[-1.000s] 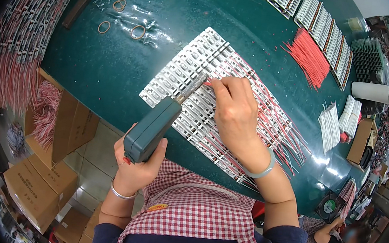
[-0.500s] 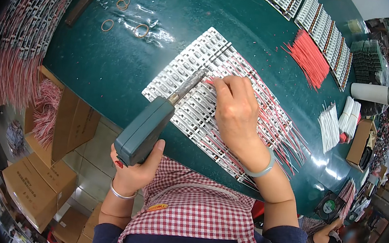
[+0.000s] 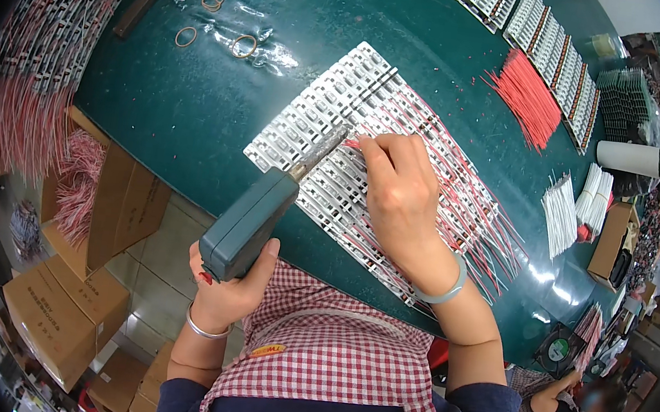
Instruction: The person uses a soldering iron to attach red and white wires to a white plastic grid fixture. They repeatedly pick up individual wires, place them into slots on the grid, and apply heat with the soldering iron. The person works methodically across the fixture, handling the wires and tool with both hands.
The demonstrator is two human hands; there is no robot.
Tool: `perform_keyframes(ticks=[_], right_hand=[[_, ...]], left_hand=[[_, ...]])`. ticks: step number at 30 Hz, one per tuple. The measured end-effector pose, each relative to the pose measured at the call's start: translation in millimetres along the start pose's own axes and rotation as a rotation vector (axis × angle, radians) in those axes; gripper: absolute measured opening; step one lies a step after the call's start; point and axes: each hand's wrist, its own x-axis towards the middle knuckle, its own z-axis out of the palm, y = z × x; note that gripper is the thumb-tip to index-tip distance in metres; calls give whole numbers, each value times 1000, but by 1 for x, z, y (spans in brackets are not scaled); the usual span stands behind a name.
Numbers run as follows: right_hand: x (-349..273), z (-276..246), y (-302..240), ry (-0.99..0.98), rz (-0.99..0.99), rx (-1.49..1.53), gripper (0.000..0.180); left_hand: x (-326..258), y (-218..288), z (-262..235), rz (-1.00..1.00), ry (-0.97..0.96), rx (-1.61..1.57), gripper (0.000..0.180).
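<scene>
My left hand [image 3: 229,292] is wrapped round the grip of a dark green soldering gun [image 3: 250,221], with a metal band at the wrist. The gun's grey metal tip [image 3: 325,152] reaches up and right onto a panel of small white circuit boards [image 3: 323,94]. Close beside that tip, my right hand [image 3: 402,186] pinches the end of a red wire [image 3: 356,143] against the panel. Red and white wires [image 3: 477,216] spread from the right-hand part of the panel. My right fingers partly hide the spot where wire and tip meet.
Loose red wires [image 3: 528,103] and white wires [image 3: 560,214] lie right of the panel. More board panels [image 3: 553,69] stand at the back right. Rubber bands [image 3: 244,46] lie back left, near hanging wired boards [image 3: 55,32]. Cartons [image 3: 64,322] stand below left. Another person [image 3: 557,407] works at lower right.
The soldering gun and my left hand have shifted very slightly right. My right hand stays at nearly the same place, still pinching the red wire.
</scene>
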Motion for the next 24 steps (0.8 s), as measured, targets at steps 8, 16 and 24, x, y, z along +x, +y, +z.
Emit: perform_keyframes(ticks=[8, 16, 24], right_hand=[[1, 2, 0, 8, -12, -29, 24], [2, 2, -1, -23, -19, -40, 24], [3, 0, -2, -35, -16, -52, 25]], left_hand=[[5, 1, 1, 8, -29, -30, 18], [10, 11, -4, -98, -70, -12, 16], [-12, -7, -11, -125, -69, -88, 31]])
